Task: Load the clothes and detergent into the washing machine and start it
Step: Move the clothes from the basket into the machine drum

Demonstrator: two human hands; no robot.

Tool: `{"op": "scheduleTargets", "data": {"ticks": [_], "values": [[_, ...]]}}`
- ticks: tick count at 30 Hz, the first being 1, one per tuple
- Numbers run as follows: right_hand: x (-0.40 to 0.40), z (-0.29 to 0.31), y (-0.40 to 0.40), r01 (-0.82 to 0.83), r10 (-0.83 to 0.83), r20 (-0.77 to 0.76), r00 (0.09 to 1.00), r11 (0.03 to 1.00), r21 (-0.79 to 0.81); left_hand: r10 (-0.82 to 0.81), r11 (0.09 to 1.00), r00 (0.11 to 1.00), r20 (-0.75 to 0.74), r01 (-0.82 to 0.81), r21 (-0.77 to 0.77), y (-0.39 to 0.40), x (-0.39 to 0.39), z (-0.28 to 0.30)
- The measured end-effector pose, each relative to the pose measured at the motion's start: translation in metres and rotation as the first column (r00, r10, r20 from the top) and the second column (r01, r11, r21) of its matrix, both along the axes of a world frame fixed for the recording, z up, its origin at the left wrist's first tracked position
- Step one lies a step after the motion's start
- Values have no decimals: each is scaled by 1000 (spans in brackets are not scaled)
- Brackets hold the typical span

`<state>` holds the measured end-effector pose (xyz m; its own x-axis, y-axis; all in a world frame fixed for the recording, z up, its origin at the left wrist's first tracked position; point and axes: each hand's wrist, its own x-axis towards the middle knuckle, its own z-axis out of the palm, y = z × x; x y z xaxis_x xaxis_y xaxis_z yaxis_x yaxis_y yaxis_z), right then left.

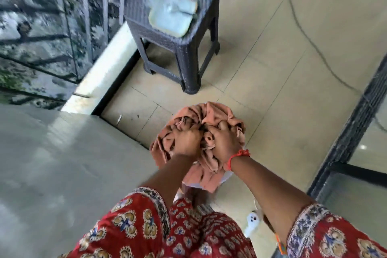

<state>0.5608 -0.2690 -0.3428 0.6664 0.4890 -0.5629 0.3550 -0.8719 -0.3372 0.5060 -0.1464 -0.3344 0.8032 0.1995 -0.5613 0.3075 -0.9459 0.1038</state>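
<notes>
Over the floor, both hands (206, 142) clutch bunched cloth (209, 115).

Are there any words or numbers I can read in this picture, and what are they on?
None: no words, numbers or labels show anywhere.
The pale container on the dark stool is too blurred to show any print.
The orange cloth gripped by the left hand and right hand is plain.
</notes>
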Motion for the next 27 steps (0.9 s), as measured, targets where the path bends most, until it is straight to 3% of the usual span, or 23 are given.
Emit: {"op": "scheduleTargets", "data": {"ticks": [11,16,22,27], "values": [[-13,244,-14,29,-63,228,972,988,149,-64,996,959,276,45,74,-6,-15,246],[-7,327,3,-108,13,431,902,975,196,-4,988,912,410,-61,144,12,-24,334],[-13,414,62,-298,113,522,845,911,286,102,952,817,568,-245,181,59,-58,416],[-62,459,128,-469,217,575,789,817,334,180,875,742,646,-420,239,102,-129,462]]}}
